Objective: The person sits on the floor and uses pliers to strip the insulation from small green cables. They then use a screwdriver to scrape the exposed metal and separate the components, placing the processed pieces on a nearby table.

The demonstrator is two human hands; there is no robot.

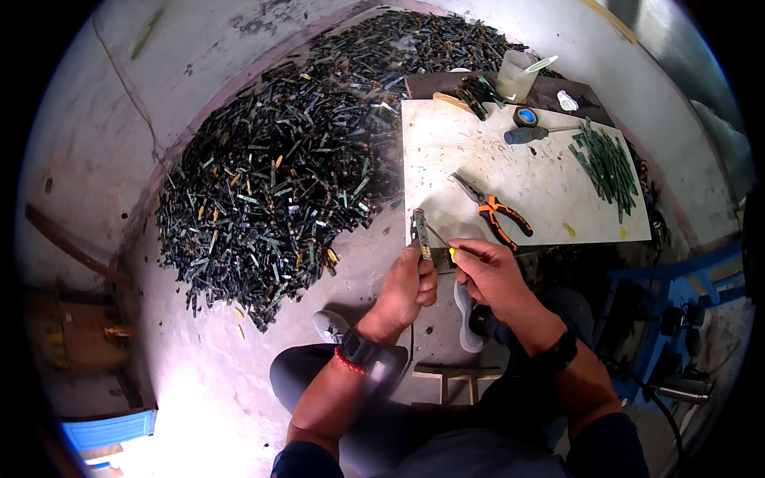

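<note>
My left hand (406, 284) grips a narrow electronic module (422, 233) with a green circuit board, held nearly upright near the board's front left corner. In my right hand (491, 276) is a thin tool with a yellow handle (452, 254), probably a small screwdriver. Its slim metal shaft (439, 236) slants up and left towards the module; whether the tip touches it is too small to tell. Just beyond my right hand, needle-nose pliers (491, 209) with orange and black handles lie on the white board (442, 155).
A large heap of dark circuit-board strips (281, 173) covers the floor at left. On the work surface are green strips (606, 167), a larger screwdriver (529, 135), a tape roll (525, 116) and a cloudy plastic cup (515, 76). A blue chair (651, 328) stands at right.
</note>
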